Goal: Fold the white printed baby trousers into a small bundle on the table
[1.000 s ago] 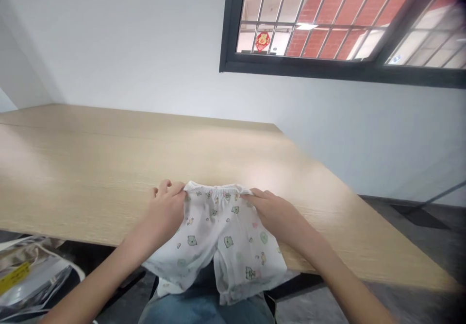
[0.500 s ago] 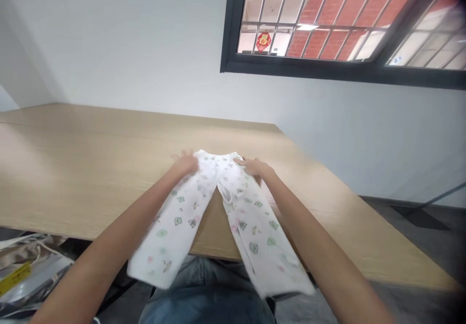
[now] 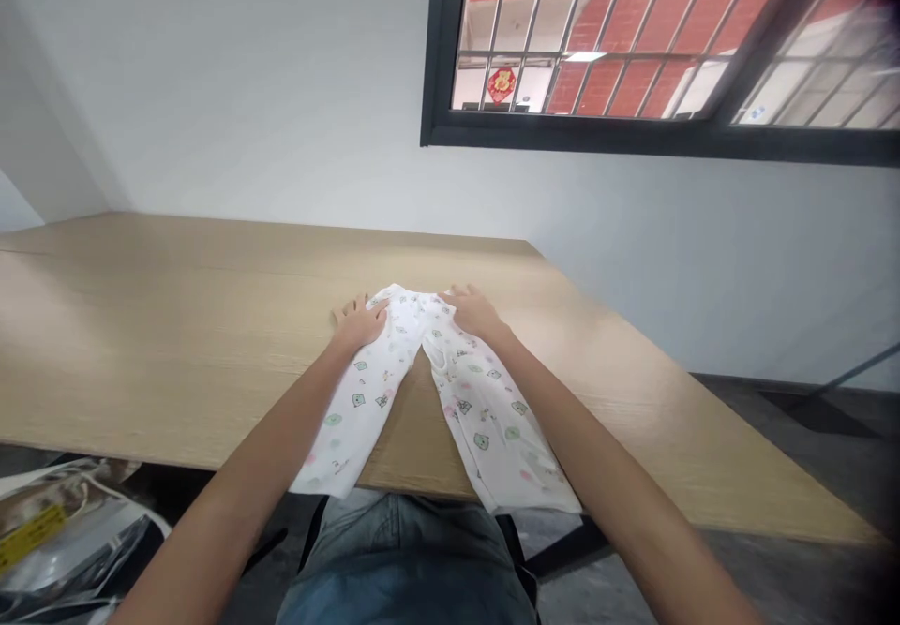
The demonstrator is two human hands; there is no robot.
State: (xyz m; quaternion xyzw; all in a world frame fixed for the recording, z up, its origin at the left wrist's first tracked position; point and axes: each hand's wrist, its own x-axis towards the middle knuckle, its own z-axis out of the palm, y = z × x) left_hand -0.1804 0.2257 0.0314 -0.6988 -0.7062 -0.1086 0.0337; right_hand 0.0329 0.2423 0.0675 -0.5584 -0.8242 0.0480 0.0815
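Note:
White children's trousers (image 3: pixel 485 400) with a small green and pink animal print lie on the wooden table, waist away from me. Their two legs spread toward me, and the cuffs reach the table's front edge. My left hand (image 3: pixel 360 323) rests on the left side of the waist, fingers apart, thumb on the cloth. On the opposite side my right hand (image 3: pixel 476 314) lies over the waist with its fingers stretched out. Part of the right leg's outer edge is hidden by my right forearm.
The wooden table (image 3: pixel 175 325) runs far to the left and narrows at the right along a slanted edge. Behind it stand a white wall (image 3: pixel 281 91) and a barred window (image 3: pixel 597 44). Plastic-wrapped items (image 3: pixel 63 531) sit below the table at left.
The trousers have slid away from me, so their legs overhang the front edge less. Both hands have flattened onto the waist, and the right hand has shifted slightly inward.

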